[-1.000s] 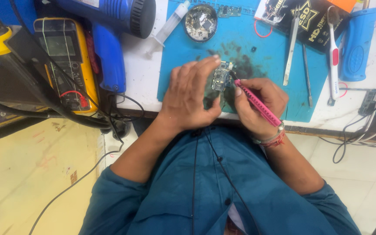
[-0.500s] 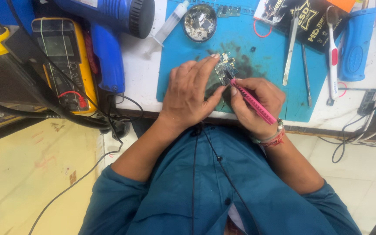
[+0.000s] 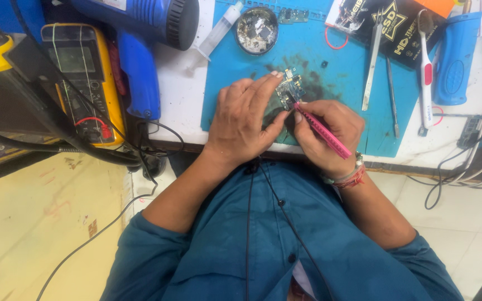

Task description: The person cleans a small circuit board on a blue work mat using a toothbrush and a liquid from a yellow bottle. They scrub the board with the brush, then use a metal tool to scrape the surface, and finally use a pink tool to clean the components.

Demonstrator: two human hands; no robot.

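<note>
The left hand [image 3: 246, 120] grips a small circuit board [image 3: 290, 91] between thumb and fingertips, holding it on edge just above the blue work mat [image 3: 224, 72]. The board is tilted rather than flat; its long axis appears to run from lower left to upper right, with the far end pointing away from the person toward the round metal dish [image 3: 256, 30]. Its component face is too small to read in detail.

The right hand [image 3: 324, 131] closes in a pen grip around a slim pink tool [image 3: 322, 129]. The long axis of the tool runs from lower right to upper left. Its working tip points at the near edge of the board and appears to touch it; the tail end lies over the wrist, near the red wrist thread [image 3: 348, 177].

Progress, as a judgement: the work on the board is under way and not finished. The board is in the hand, not set down, and the tool tip is engaged with it. Dark smears on the mat under the hands suggest residue from work. Nothing shows a completed or reassembled unit.

To the right, metal tweezers [image 3: 372, 67] and a white toothbrush [image 3: 426, 72] lie untouched on the mat, well apart from both hands.
</note>
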